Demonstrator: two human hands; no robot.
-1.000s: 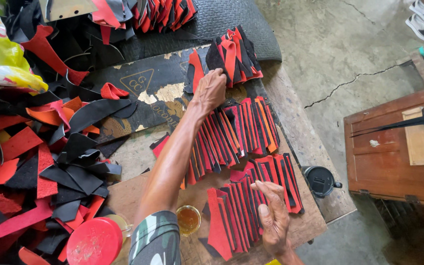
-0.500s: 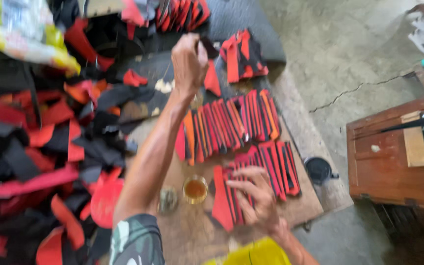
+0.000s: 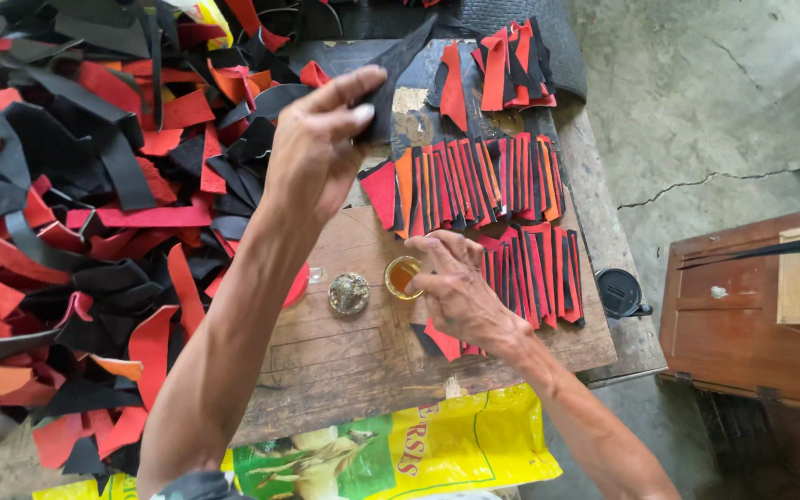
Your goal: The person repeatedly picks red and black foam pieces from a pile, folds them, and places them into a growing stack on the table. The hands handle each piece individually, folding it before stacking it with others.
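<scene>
Scrap pile [image 3: 76,231] left; glue pot [image 3: 403,276], perhaps, beside strips [image 3: 474,181].

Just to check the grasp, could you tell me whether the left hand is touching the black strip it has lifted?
Touching. The head view shows the left hand pinching the black strip between thumb and fingertips, raised above the wooden board.

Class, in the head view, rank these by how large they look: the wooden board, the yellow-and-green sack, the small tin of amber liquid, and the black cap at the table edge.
1. Wooden board
2. Yellow-and-green sack, partly hidden, so unsure against the board
3. Black cap
4. Small tin, nearly the cap's size
</scene>
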